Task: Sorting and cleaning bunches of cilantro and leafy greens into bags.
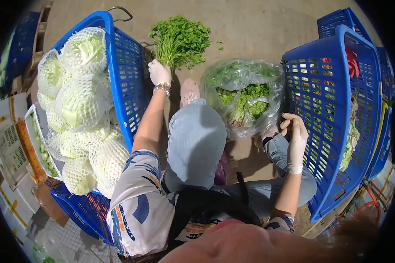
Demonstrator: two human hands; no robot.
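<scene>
My left hand (159, 72), in a white glove with a beaded bracelet at the wrist, is closed round the stems of a bunch of cilantro (180, 41). Its leaves fan out away from me, over the floor. A clear plastic bag (272, 94) lies between my feet and the right-hand basket, with leafy greens (250, 100) showing through its opening. My right hand (296, 133), also gloved, hovers beside the blue basket (314, 94) at the right. Its fingers are loosely bent and apart, with nothing visible in them.
At the left stands a blue basket (125, 74) heaped with cabbages (81, 103) in white foam nets. The right basket has a red thing (352, 62) and some greens inside. Another blue crate (343, 23) stands behind it. White boxes (13, 149) are stacked at the far left.
</scene>
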